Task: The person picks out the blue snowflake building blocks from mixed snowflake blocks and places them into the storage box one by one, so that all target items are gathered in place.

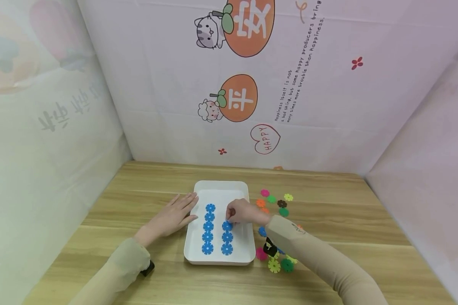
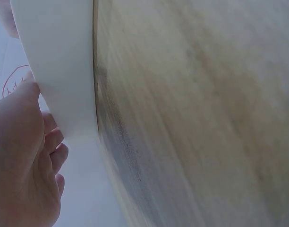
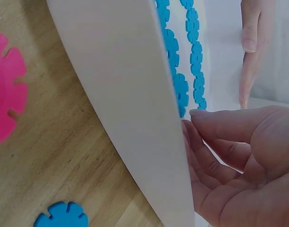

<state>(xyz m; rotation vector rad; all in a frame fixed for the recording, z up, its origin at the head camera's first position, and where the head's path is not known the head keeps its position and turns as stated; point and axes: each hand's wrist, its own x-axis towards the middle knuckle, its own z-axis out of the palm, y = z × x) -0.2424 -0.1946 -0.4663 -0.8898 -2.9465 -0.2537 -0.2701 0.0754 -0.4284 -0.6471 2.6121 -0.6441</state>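
A shallow white tray (image 1: 238, 254) holds two rows of blue snowflake discs. The longer left row (image 1: 208, 226) has several discs; the right row (image 1: 227, 237) has three in view. My right hand (image 1: 242, 212) reaches over the tray's right side, with thumb and forefinger pinching at the top blue disc (image 1: 227, 226) of the right row. In the right wrist view the tray wall partly hides those fingertips. My left hand (image 1: 174, 216) rests against the tray's left rim, fingers extended; the left wrist view shows its fingers along the tray wall (image 2: 59, 71).
Loose snowflake discs in pink, green (image 1: 287, 265), yellow (image 1: 274, 266), orange, brown and blue (image 1: 262, 231) lie right of the tray, partly under the right forearm. The wooden table (image 1: 145, 195) meets printed cloth walls (image 1: 168, 106) at the back and sides.
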